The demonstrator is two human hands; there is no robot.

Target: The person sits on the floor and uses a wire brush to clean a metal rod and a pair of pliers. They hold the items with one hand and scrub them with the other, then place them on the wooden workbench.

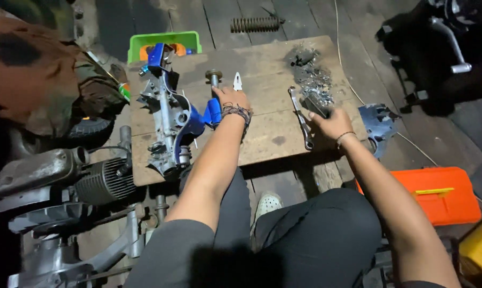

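- A wooden board (262, 133) is seen laid over the person's lap and the dark plank floor; both bare hands are stretched out over it.
- The left hand (231, 98) is placed near the board's centre, its fingers closed about the foot of a short upright metal shaft with a round head (214, 76), which stands at the hand's eleven o'clock.
- Just at nine o'clock from that hand a blue-and-silver cast metal assembly (169, 114) is laid lengthwise on the board; it is touched or nearly touched by the heel of the hand, though which cannot be told.
- The right hand (330, 124) is rested at the board's three o'clock side, fingers curled over the lower end of a pile of small metal parts (311, 80); whether anything is pinched there cannot be told.
- A long wrench (301, 120) is laid just at nine o'clock from the right hand, apart from the fingers.
- The shaft is judged stiff, dense for its size, and probably oily, so it would best be gripped round the plain stem below the head.
- The cast assembly is judged heavy and rigid with sharp ribs; it would best be taken by its thick middle body, with both hands.
- A small pair of pliers (238, 81) is seen at one o'clock from the left hand.
- A green bin (163, 41) is set at the board's eleven o'clock, a coil spring (254, 24) at twelve, an orange case (444, 194) at four.
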